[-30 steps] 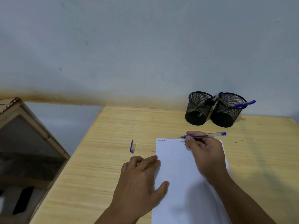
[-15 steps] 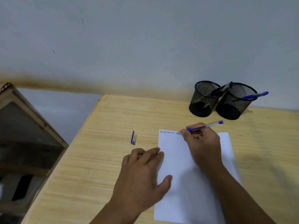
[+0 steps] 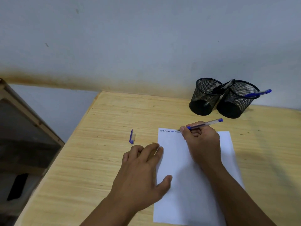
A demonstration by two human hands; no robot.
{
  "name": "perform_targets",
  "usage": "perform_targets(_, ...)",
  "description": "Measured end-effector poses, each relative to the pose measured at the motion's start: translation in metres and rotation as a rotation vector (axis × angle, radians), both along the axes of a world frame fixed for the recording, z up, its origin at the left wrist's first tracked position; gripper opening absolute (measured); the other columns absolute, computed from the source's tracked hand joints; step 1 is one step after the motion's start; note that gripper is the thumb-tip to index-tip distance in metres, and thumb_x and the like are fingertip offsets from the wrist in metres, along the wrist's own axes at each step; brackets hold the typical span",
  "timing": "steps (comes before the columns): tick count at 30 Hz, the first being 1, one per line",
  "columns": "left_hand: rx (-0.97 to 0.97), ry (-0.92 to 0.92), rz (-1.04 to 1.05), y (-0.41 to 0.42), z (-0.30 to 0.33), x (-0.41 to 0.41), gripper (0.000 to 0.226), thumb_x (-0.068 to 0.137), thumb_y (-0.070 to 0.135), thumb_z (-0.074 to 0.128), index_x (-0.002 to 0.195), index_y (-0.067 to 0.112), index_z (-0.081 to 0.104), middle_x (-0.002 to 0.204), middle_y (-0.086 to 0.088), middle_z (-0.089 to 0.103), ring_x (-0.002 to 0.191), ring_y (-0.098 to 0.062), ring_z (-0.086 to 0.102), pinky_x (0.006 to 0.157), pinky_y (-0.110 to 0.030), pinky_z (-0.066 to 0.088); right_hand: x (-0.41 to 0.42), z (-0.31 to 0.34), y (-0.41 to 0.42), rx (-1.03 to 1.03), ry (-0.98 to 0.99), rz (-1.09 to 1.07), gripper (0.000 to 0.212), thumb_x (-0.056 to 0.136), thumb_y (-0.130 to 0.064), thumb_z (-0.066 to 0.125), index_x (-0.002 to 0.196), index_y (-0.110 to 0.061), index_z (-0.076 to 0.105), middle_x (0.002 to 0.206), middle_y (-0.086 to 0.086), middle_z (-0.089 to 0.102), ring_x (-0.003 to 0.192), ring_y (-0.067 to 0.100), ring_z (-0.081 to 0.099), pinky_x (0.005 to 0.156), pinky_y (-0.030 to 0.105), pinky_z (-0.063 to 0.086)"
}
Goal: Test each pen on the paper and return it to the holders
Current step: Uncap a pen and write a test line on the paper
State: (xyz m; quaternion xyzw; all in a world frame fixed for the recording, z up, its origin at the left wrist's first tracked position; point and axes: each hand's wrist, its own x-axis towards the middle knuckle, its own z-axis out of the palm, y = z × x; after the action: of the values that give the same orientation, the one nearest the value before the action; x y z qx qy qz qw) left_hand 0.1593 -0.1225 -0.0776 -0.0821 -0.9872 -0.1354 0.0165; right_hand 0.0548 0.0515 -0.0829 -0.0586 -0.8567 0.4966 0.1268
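A: Wooden table [image 3: 114, 121], grey wall. Where's your pen [image 3: 202, 124]?
B: Pinched in your right hand [image 3: 201, 141], tip on the paper [image 3: 182, 185] by the scribbles.
A: Left hand [image 3: 143, 167]?
B: Fingers flat, pressing the paper's edge. Cap [image 3: 132, 137] just beside; holders [image 3: 223, 98] beyond.

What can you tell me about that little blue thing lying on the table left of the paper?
It looks like a pen cap: clear plastic with a blue clip along one side, small and slim. It lies flat on the wooden table, pointing roughly away from the person, apart from the paper and just beyond the left hand. Nothing touches it but the tabletop.
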Motion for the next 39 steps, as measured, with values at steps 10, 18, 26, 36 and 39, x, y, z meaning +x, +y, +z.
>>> perform_targets(10,0.010,0.013,0.011,0.0010,-0.0005,0.0005,0.072,0.078,0.071,0.037,0.142,0.036,0.031,0.150,0.023,0.024,0.120,-0.014,0.025,0.098,-0.034,0.027,-0.0010,0.0004,-0.0013,0.074,0.012,0.007,0.019,0.085,-0.030,0.075,0.087,-0.011,0.073,0.069,-0.006,0.068,0.068,0.009,0.064,0.067,0.022,0.050)
perform_targets(18,0.026,0.016,0.011,0.0010,-0.0014,0.0014,0.071,0.078,0.070,0.041,0.139,0.035,0.037,0.148,0.021,0.032,0.117,-0.015,0.030,0.094,-0.035,0.031,-0.0012,0.0008,-0.0005,0.069,0.001,0.009,0.017,0.086,-0.029,0.074,0.088,-0.012,0.073,0.072,-0.002,0.072,0.071,0.011,0.067,0.071,0.027,0.054)
perform_targets(26,0.020,0.017,0.012,0.0010,-0.0005,0.0009,0.071,0.078,0.070,0.039,0.140,0.036,0.034,0.148,0.023,0.028,0.118,-0.015,0.028,0.096,-0.034,0.028,-0.0012,0.0015,-0.0012,0.067,0.000,-0.002,0.017,0.086,-0.029,0.073,0.087,-0.012,0.072,0.071,-0.004,0.071,0.071,0.011,0.068,0.068,0.023,0.051)
perform_targets(36,0.038,0.018,0.014,0.0013,-0.0007,0.0012,0.071,0.078,0.070,0.042,0.139,0.034,0.038,0.148,0.020,0.033,0.117,-0.015,0.030,0.095,-0.035,0.031,-0.0014,0.0005,-0.0005,0.053,-0.007,-0.004,0.015,0.086,-0.027,0.074,0.089,-0.013,0.070,0.072,-0.004,0.072,0.074,0.015,0.070,0.074,0.030,0.056)
perform_targets(39,0.035,0.016,0.013,0.0019,-0.0008,0.0010,0.071,0.078,0.070,0.041,0.139,0.035,0.037,0.148,0.021,0.031,0.118,-0.015,0.029,0.096,-0.036,0.031,-0.0032,0.0002,-0.0013,0.034,-0.017,-0.009,0.017,0.086,-0.028,0.073,0.089,-0.012,0.071,0.073,-0.003,0.073,0.073,0.015,0.070,0.074,0.031,0.056)
